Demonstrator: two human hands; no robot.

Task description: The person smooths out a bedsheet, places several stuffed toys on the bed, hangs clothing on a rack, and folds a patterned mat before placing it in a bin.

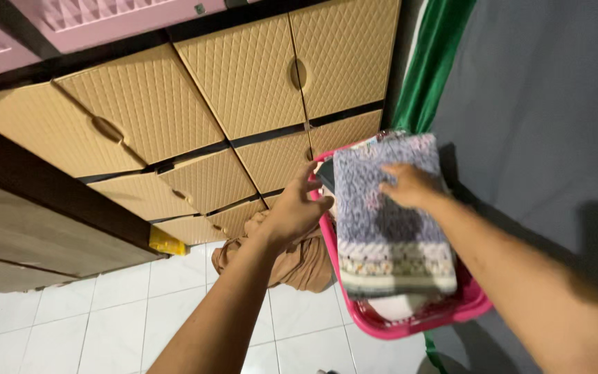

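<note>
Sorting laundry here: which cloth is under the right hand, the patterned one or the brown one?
The patterned grey cloth, folded atop the pink basket. The right hand rests on it; the brown cloth lies crumpled on the floor.

Folded grey patterned cloth [385,221] — flat atop pink basket [451,315]

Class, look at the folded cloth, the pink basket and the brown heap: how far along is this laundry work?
Done: a folded grey-and-white patterned cloth lies on top of the pink plastic laundry basket. In hand: the right hand rests on that cloth, while the left hand is at the basket's near rim. Left: a crumpled brown garment lies unfolded on the white tiled floor.
</note>
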